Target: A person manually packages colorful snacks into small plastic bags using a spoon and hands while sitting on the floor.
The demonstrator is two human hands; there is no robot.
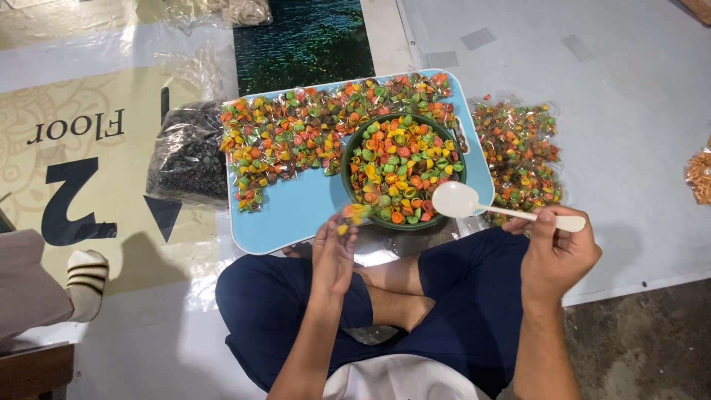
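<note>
Blue tray (296, 211) — green bowl (354, 194), packets (281, 141); right hand (559, 252) holds spoon (474, 204).

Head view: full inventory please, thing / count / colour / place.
Bowl: one, dark green, on the tray's right half, full of loose shell-shaped snack pieces in orange, yellow, green and red.
Tray: one, light blue, on the floor before the crossed legs.
Small clear packets: many, same mixed colours, piled across the tray's far side.
Second packet pile: many, on the floor right of the tray.
Bag of dark pieces: one, clear plastic with black contents, left of the tray.
Spoon: one, white plastic, bowl end over the green bowl's near rim.
Socked foot: another person's, striped, far left.
Left hand: holds a small packet of coloured pieces at its fingertips.
Right hand: grips the spoon handle.
</note>
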